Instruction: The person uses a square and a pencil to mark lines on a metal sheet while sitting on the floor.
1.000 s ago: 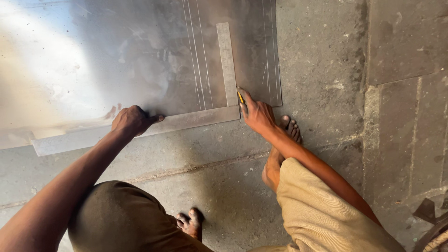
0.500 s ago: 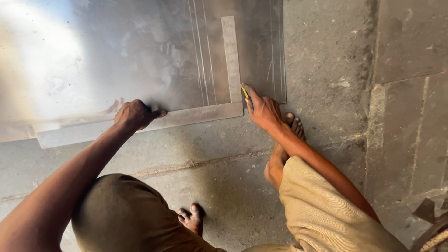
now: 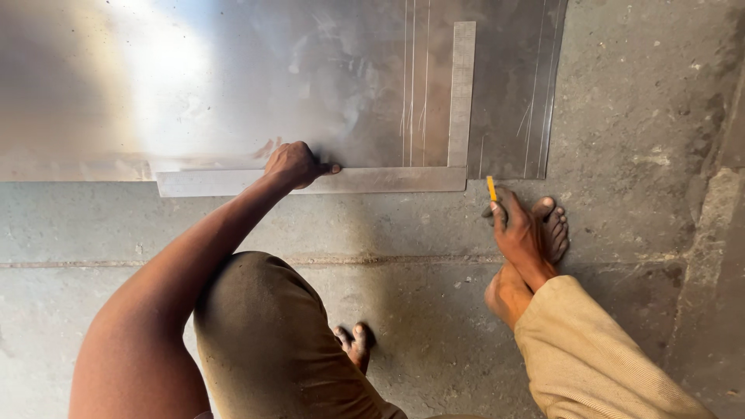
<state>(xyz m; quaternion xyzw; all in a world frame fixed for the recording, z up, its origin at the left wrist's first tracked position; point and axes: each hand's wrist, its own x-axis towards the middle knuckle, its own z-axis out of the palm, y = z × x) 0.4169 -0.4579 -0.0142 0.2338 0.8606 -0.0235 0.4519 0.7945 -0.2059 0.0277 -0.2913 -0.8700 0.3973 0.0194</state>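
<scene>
Concrete floor bears a shiny scratched metal sheet point(image 3: 233, 77) under an L-shaped steel square point(image 3: 388, 180).

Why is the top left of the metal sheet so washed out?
Head view: strong glare on the metal sheet bleaches its upper left; the left hand on the steel square and the right hand with the yellow pencil stay sharp, in softer shade.

Strong glare washed out the metal sheet point(image 3: 155, 77) at upper left; the concrete floor point(image 3: 644, 116) sat dimmer, shadows soft, focus sharp throughout.
</scene>
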